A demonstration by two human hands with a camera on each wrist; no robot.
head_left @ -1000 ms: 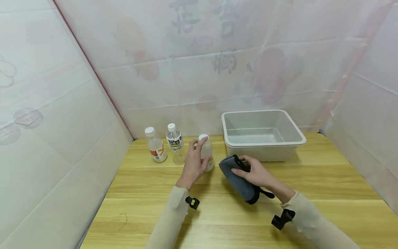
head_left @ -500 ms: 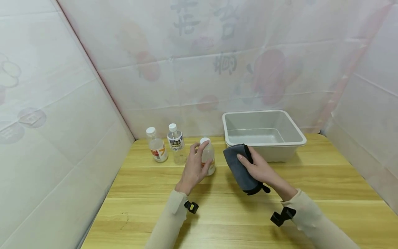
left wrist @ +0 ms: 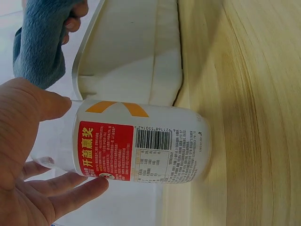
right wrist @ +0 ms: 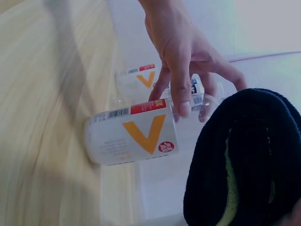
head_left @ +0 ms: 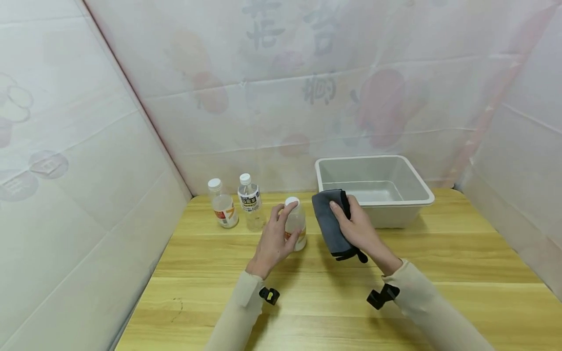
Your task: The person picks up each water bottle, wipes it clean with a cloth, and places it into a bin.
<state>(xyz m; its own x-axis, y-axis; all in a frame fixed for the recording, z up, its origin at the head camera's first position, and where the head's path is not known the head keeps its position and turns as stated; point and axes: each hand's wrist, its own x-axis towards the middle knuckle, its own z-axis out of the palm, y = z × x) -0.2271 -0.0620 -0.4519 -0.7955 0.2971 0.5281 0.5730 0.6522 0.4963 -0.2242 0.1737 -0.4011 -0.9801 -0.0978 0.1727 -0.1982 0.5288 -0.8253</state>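
A plastic bottle (head_left: 296,219) with a white cap stands upright on the table. My left hand (head_left: 273,243) grips it around the upper part, thumb on the near side. In the left wrist view the bottle (left wrist: 155,141) shows a red and white label with a barcode. My right hand (head_left: 361,229) holds a folded grey cloth (head_left: 328,222) with black edging, just right of the bottle and apart from it. Seen from the right wrist, the cloth's dark end (right wrist: 244,155) fills the lower right, while the bottle (right wrist: 136,136) shows an orange V-shaped mark.
Two more capped bottles stand to the left: one with a red and orange label (head_left: 226,212), one clear with a dark label (head_left: 250,201). Behind my right hand is a grey plastic bin (head_left: 386,214). Printed sheeting (head_left: 263,122) walls the wooden table's back and sides.
My left hand has drawn the bottle slightly nearer and to the right. My right hand has raised the cloth and turned it more upright beside the bottle.
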